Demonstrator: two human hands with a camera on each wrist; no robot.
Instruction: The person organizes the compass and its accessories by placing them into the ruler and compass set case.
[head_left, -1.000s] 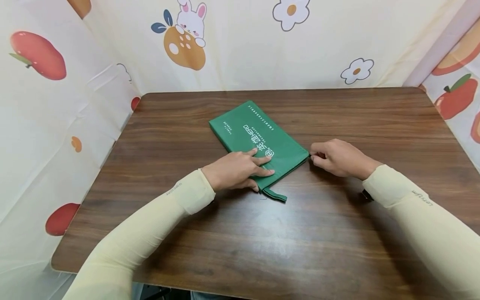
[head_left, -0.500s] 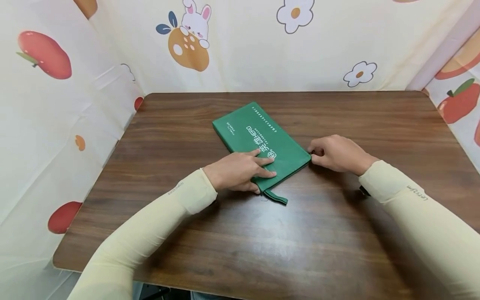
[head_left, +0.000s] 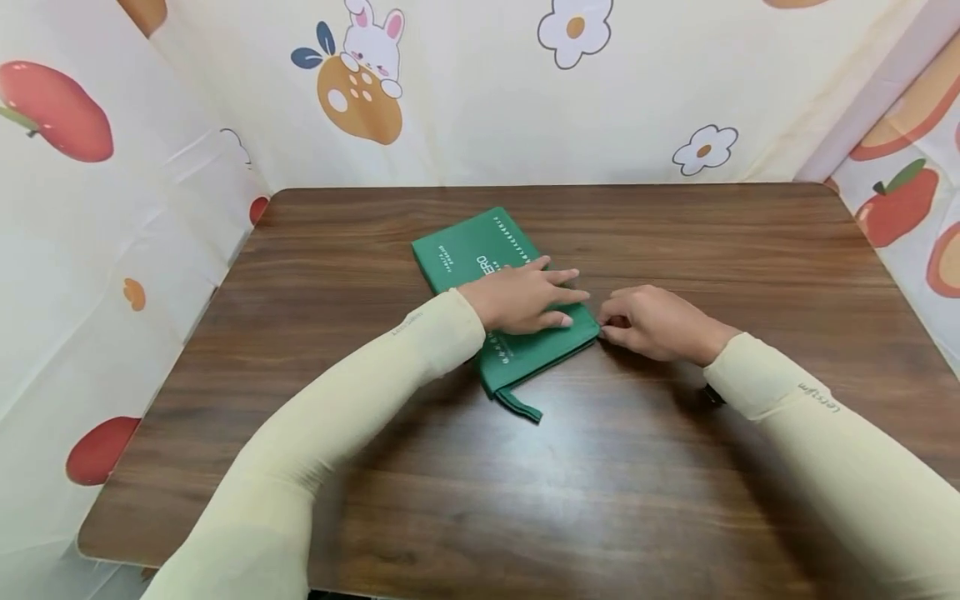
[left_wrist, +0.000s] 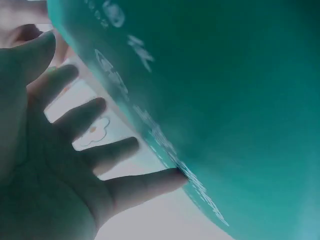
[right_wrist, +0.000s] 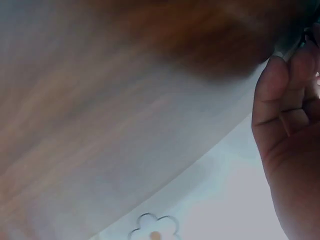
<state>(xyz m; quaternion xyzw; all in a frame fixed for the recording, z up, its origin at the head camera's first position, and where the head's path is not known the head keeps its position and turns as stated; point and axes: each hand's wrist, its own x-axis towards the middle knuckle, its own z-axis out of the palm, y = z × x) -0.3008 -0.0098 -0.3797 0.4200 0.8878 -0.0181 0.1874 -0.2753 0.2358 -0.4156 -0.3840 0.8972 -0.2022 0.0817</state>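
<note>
On the brown table lies a flat green zip pouch [head_left: 457,258] with white lettering, slanted in the head view. My left hand [head_left: 517,298] rests on its cover with fingers spread, hiding part of the print. Those spread fingers also show in the left wrist view, where the green cover [left_wrist: 235,120] fills the right side. At the pouch's right corner, my right hand [head_left: 656,323] pinches the small zipper pull between thumb and finger; the fingertips mostly hide it. A green wrist strap [head_left: 519,406] sticks out from the near corner of the pouch.
The wooden table [head_left: 637,500] reaches back to a pale curtain [head_left: 465,100] printed with fruit, flowers and a rabbit. Another printed curtain [head_left: 112,225] hangs along the left side. Both forearms wear pale yellow sleeves [head_left: 360,392].
My left hand has slid across the cover, away from the near edge and toward the right corner. The pouch has turned slightly. My right hand keeps its pinch at that corner.
</note>
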